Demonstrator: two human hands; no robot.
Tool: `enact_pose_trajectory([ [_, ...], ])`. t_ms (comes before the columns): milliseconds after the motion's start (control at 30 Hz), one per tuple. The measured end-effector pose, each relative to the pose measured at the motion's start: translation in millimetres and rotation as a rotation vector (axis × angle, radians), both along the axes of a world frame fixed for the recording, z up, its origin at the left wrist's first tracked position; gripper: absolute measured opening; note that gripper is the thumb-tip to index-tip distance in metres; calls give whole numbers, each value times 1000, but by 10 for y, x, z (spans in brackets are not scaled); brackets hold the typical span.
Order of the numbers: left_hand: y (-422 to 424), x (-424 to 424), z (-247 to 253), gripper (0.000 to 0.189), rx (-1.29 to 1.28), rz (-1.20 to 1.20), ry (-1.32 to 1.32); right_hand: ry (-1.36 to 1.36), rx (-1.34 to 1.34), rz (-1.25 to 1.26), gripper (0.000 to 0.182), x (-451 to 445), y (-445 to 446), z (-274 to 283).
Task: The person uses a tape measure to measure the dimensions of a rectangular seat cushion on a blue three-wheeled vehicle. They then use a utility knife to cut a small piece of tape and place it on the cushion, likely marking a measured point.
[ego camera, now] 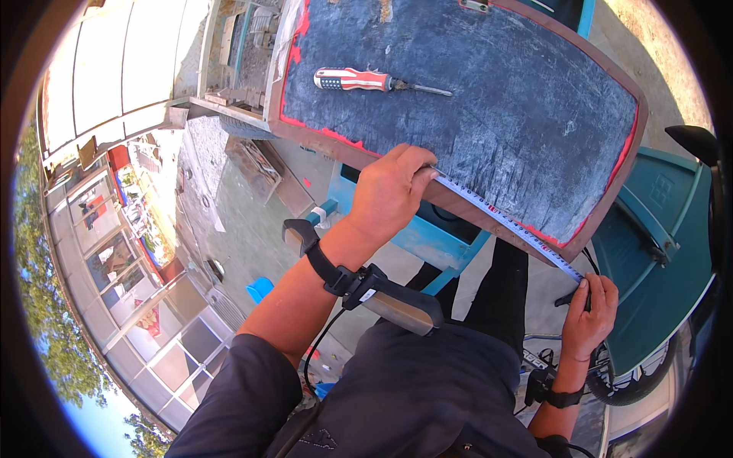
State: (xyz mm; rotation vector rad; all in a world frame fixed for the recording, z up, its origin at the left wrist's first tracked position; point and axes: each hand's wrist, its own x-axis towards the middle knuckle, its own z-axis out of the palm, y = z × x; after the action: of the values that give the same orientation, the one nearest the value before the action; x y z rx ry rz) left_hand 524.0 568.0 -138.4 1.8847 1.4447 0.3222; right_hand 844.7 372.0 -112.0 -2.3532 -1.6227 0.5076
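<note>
A steel tape measure blade (509, 223) stretches slantwise between my two hands, along the near edge of a dark, scuffed board panel (487, 114). My left hand (395, 183) pinches the blade's far end at the panel's brown frame (469, 214). Past the frame's right corner, my right hand (590, 309) holds the tape measure's case (588, 302), mostly hidden by the fingers. On the panel lies a screwdriver (383, 81) with a red, white and blue handle, its shaft pointing right. Ragged red edging (338, 137) shows along the panel's border.
A turquoise metal stand (401, 229) is under the panel. To the right are a green sheet-metal part (647, 297) and a bicycle wheel (635, 378). A blue container (259, 289) sits on the concrete floor to the left. Straps with devices (343, 280) circle my wrists.
</note>
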Motion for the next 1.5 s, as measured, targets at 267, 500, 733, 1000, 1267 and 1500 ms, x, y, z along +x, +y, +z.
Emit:
enact_pose_trajectory([
  [267,23,19,-4,13,-9,-2,-18,-12,-13,2,13,12,-5,29],
  [500,48,26,-10,13,4,-14,-25,-5,-29,-12,13,12,-22,21],
  [733,70,37,-26,14,-13,-8,-29,-5,-33,-14,13,11,-22,22],
  [1000,82,37,-15,14,-11,-28,-5,-6,-56,-16,13,4,-42,22],
  [1267,78,24,-2,13,-24,-42,19,-3,-57,2,13,-2,-52,23],
  [1500,86,26,11,11,-19,-53,18,20,-58,-5,13,-10,-61,24],
])
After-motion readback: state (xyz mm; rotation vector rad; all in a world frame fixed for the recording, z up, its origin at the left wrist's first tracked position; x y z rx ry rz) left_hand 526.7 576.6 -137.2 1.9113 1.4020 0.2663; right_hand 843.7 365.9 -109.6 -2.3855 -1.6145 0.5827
